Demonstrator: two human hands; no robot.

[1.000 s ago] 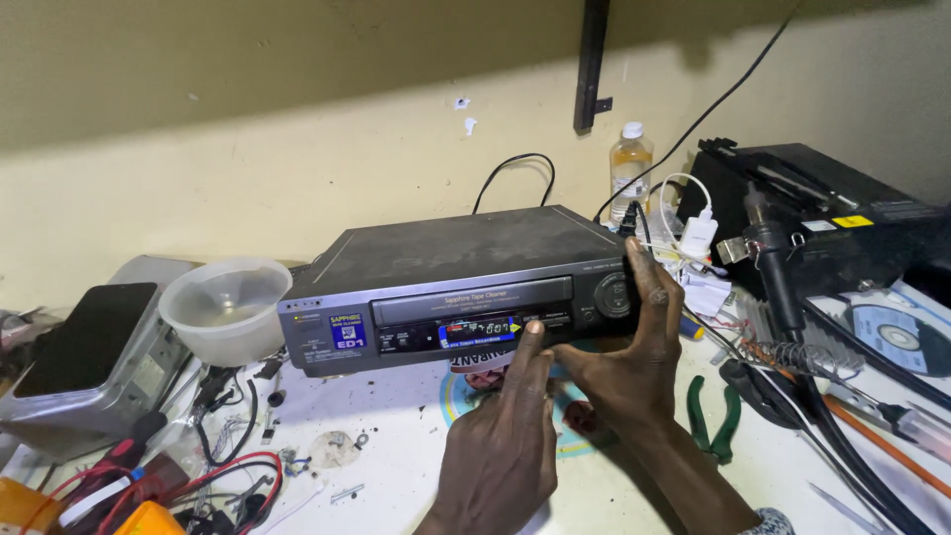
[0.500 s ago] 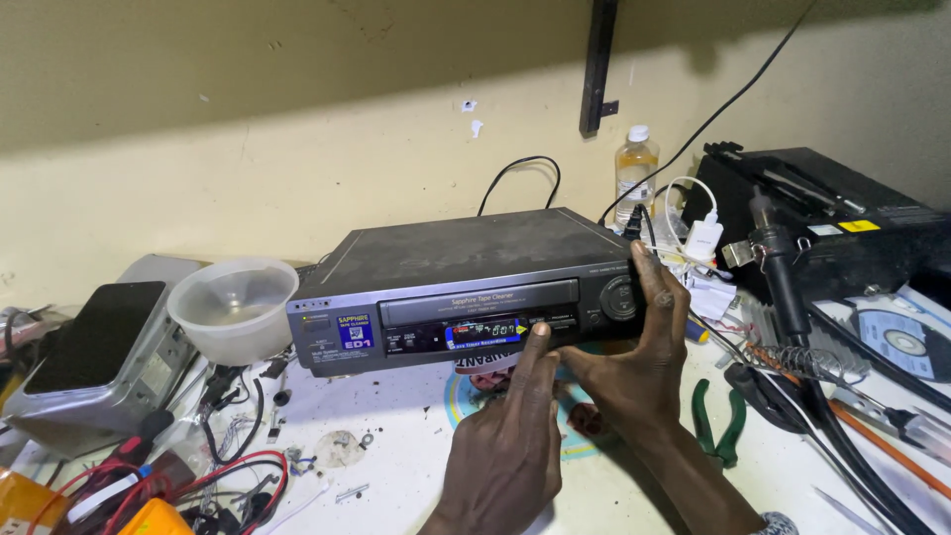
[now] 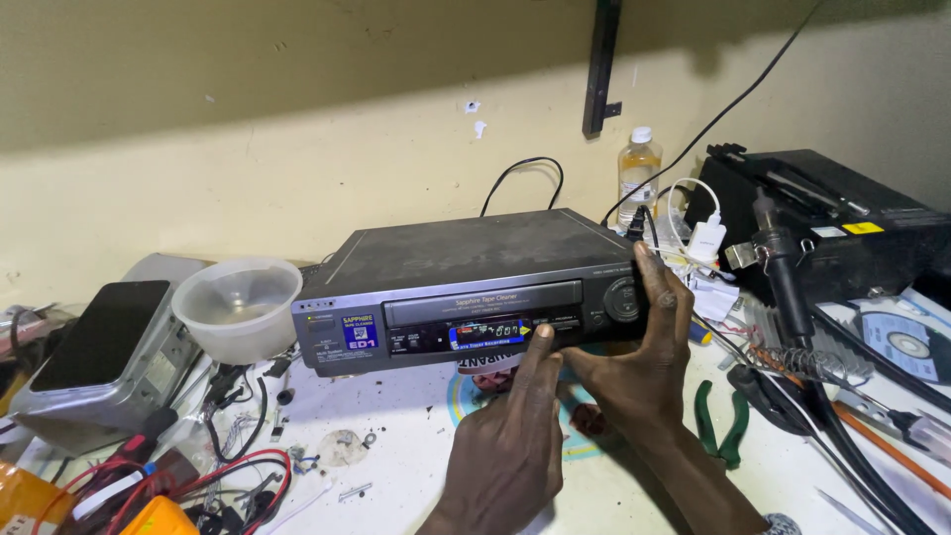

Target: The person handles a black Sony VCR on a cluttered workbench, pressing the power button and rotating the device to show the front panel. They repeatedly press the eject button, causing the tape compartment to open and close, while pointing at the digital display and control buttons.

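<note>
Grey video cassette recorder (image 3: 475, 282) sits on the white workbench (image 3: 396, 485), front panel toward the camera, back close to the yellow wall, a black cable looping up behind it. Left hand (image 3: 505, 446) comes in from below, index finger stretched out with its tip touching the front panel just under the lit blue display (image 3: 487, 333); other fingers loosely curled, holding nothing. Right hand (image 3: 644, 367) is open and wide, palm against the recorder's right front corner, fingers pointing up along the right edge beside the round dial (image 3: 622, 298), thumb running under the front bottom edge; it braces the unit, not a closed grip. Left of the recorder: translucent plastic bowl (image 3: 238, 307), touching or just beside the left corner, can't tell which. Further left, a smartphone (image 3: 94, 332) lies screen-up on a grey metal box. Front left corner: tangle of red and black wires (image 3: 208, 485) plus small loose parts. Right of the recorder: white charger plug (image 3: 705, 241) with its cable, clear plastic bottle (image 3: 639, 173) against the wall, a black device (image 3: 842, 233) behind. Green-handled pliers (image 3: 718, 426) lie just beside the right wrist; a disc (image 3: 906, 342) sits near the right edge.
</note>
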